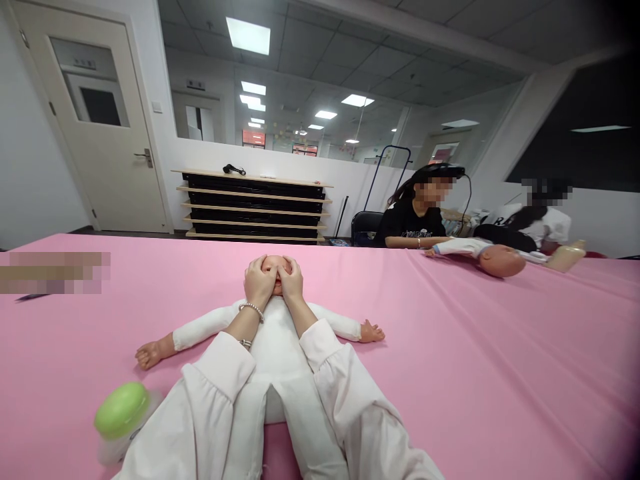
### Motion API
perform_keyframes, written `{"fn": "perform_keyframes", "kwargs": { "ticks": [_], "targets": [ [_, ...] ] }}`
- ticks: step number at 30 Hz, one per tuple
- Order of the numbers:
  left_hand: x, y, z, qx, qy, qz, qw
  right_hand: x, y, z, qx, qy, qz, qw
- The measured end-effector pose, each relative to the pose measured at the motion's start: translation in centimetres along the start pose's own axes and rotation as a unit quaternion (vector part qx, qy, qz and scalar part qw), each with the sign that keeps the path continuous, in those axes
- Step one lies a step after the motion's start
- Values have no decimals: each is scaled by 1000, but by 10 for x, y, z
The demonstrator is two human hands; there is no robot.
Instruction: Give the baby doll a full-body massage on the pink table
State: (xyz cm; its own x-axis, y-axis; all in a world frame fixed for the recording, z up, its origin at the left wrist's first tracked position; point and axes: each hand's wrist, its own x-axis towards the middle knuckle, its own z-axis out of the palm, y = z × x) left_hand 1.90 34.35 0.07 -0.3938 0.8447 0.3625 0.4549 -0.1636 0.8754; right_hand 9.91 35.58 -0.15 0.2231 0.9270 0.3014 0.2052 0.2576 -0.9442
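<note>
The fingers curled firmly over the face of a baby doll, clasping it from both sides and leaving only a little of the face visible between them. The left hand and right hand mirrored each other, a grip that held the head centred and steady. A beaded bracelet sat on the left wrist. The doll's white cloth body lay on its back directly before the person, head pointing away, so both forearms could reach along it evenly. Its arms were spread wide, leaving the chest uncovered. The doll rested on a pink-covered table, with a green-topped container just beside the left sleeve. Farther along the table, a seated co-worker had a hand near a second doll, which lay beside a beige bottle.
</note>
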Motion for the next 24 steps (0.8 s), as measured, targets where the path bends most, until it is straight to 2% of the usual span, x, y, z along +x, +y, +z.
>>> {"fn": "perform_keyframes", "kwargs": {
  "ticks": [11, 24],
  "targets": [
    [3, -2, 3, -21, 14, -6, 1000, 3, 0, 2, 16, 16, 21, 1000],
    [1, -1, 2, -23, 9, -8, 1000, 1, 1, 1, 4, 8, -3, 1000]
  ]
}}
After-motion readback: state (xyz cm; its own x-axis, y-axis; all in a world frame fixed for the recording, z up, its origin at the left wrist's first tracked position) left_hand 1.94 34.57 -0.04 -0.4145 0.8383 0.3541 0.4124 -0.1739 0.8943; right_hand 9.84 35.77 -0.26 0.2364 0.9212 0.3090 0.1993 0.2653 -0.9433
